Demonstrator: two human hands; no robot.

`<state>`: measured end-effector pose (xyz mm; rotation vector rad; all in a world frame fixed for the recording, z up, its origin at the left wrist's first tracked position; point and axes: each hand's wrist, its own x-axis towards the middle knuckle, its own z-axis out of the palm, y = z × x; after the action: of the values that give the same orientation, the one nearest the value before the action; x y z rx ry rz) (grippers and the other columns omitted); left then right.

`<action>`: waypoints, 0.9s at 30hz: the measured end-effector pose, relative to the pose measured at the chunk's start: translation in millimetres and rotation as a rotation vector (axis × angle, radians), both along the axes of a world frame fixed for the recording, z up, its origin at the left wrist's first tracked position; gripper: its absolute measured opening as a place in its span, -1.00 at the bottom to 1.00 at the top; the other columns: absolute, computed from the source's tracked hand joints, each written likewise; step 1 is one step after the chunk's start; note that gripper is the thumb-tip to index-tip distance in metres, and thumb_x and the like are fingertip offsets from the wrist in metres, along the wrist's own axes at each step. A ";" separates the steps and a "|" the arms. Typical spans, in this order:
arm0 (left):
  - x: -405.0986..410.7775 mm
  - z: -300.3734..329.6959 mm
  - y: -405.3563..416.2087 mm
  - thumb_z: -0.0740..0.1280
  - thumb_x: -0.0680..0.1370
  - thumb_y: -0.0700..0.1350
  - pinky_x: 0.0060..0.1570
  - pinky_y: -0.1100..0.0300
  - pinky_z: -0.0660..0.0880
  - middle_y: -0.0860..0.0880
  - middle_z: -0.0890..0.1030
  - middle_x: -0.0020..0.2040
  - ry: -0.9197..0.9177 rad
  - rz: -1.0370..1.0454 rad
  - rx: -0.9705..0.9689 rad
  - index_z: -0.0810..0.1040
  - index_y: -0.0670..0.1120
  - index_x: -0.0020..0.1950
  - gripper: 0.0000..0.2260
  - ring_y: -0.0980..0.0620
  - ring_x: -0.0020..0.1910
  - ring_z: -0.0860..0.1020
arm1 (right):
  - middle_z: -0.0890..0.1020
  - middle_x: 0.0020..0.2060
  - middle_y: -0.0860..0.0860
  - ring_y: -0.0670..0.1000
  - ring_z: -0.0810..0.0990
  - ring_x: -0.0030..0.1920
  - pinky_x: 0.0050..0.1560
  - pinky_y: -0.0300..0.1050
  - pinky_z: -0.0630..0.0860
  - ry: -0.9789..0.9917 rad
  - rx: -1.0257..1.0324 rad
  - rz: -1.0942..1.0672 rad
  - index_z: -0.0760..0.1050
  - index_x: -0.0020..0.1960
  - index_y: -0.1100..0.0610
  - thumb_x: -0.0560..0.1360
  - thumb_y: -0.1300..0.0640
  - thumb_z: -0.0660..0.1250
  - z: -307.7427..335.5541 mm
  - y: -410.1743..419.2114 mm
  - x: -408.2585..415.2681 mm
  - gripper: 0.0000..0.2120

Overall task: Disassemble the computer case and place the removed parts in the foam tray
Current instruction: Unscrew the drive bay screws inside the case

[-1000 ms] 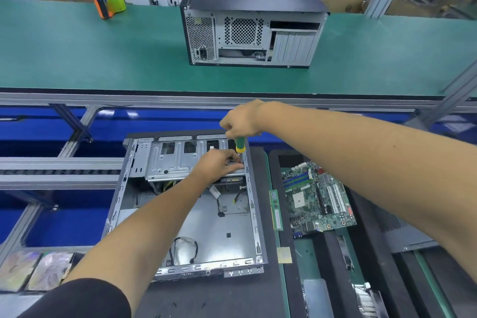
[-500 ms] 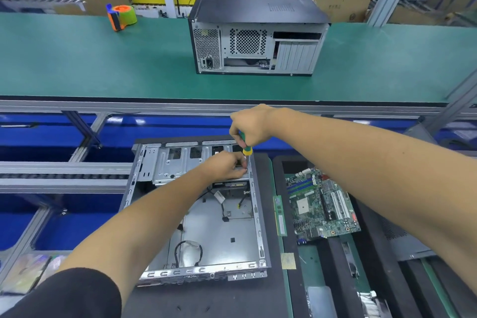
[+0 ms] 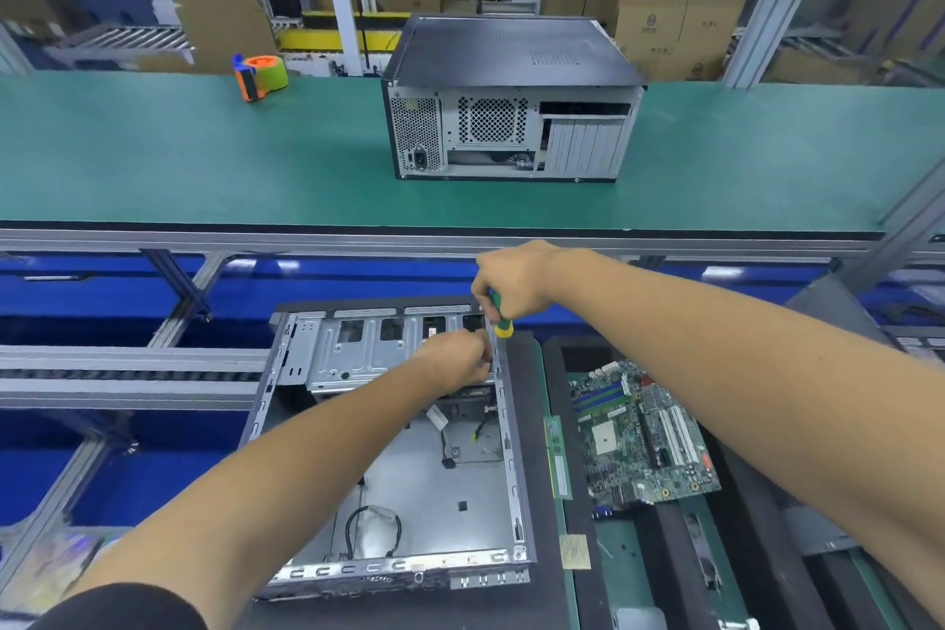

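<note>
An opened computer case point(image 3: 434, 486) lies flat in front of me, its bare metal floor and loose black cables showing. My right hand point(image 3: 511, 279) grips a green and yellow screwdriver point(image 3: 501, 320), held upright over the case's far right corner beside the drive cage point(image 3: 368, 353). My left hand point(image 3: 457, 358) rests on the cage's right end with fingers curled at the screwdriver's tip; what it pinches is hidden. To the right, a black foam tray point(image 3: 557, 373) holds a green motherboard point(image 3: 639, 435) and a memory stick point(image 3: 558, 455).
A closed computer case point(image 3: 511, 102) stands on the green conveyor belt point(image 3: 204, 159) beyond. An orange and green tape dispenser point(image 3: 261, 77) sits at the belt's far left. Blue bins and aluminium rails lie to the left. More foam slots with metal parts run along the right.
The view has drifted so everything sits slightly lower and to the right. Both hands stay at the case's far right corner; the screwdriver handle has tilted a little.
</note>
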<state>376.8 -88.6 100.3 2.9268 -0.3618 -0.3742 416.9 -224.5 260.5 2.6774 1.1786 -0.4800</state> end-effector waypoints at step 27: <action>0.2 1.9 -10.2 0.27 0.58 -0.08 -0.08 0.02 0.59 -0.10 0.63 0.01 -0.021 0.038 0.080 0.54 -0.09 0.13 -0.82 -0.18 -0.02 0.63 | 0.64 -0.11 -0.18 -0.16 0.54 -0.16 -0.33 -0.18 0.32 0.185 0.159 -0.154 0.61 -0.20 -0.07 0.43 0.30 0.29 -4.6 -6.8 2.3 -0.72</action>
<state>377.0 -98.8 102.2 3.0126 -0.2999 -0.3602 419.2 -231.2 255.9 2.9290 1.1034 -0.6989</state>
